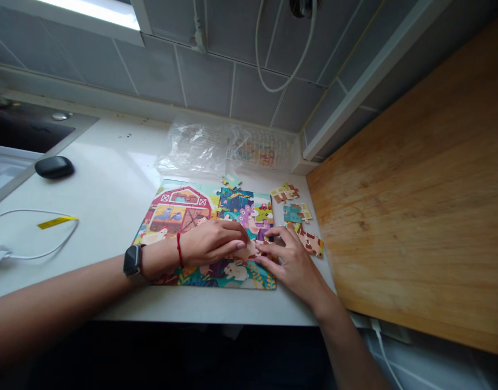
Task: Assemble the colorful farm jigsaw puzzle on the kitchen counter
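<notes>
A farm-scene jigsaw puzzle [179, 206] with a red barn lies on the white counter, its right part built of joined pieces. My left hand [216, 241] rests flat and palm down over its middle, fingers stretched out and hiding the pieces beneath. Beside its thumb is a pale pink puzzle piece [249, 251]. From the right, my right hand [292, 260] reaches over the puzzle's edge with bent fingers, thumb and index tips at that piece's right end. A watch and a red string are on my left wrist.
Loose puzzle pieces [297, 212] lie right of the puzzle, with another piece [231, 181] at its top edge. Clear plastic packaging [196, 146] stands along the wall. A wooden board [411, 189] bounds the right side. At left are a black mouse [54, 167], a white cable [50, 254] and a sink [33, 130].
</notes>
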`<act>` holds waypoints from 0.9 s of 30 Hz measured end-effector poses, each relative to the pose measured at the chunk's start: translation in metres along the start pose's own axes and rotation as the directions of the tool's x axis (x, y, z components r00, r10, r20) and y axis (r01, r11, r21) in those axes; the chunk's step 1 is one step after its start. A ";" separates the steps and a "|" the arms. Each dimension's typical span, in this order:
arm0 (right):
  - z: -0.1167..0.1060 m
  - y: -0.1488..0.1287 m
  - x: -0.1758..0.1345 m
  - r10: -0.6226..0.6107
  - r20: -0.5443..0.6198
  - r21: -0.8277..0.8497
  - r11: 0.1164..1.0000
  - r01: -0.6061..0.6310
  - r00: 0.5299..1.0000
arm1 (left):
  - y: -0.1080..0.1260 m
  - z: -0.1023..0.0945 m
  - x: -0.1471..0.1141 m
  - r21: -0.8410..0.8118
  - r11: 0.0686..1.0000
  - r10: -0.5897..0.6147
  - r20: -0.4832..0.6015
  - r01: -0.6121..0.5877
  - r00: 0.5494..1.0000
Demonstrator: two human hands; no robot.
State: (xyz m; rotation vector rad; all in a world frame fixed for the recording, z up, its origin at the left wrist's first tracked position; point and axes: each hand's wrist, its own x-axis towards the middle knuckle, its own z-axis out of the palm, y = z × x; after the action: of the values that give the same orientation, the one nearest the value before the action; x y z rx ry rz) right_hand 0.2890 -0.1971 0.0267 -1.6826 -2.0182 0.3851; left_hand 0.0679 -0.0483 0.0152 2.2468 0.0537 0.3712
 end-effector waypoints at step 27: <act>0.003 0.047 0.004 0.075 -0.591 -0.044 0.991 -0.125 0.803 | 0.001 0.002 0.000 -0.316 0.908 -0.393 -0.420 0.274 0.818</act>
State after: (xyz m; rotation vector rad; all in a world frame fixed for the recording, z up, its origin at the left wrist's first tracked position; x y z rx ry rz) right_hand 0.3265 -0.1833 0.0007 -1.6898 -1.4980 -0.1843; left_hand 0.0680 -0.0501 0.0146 1.8091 0.6291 0.6892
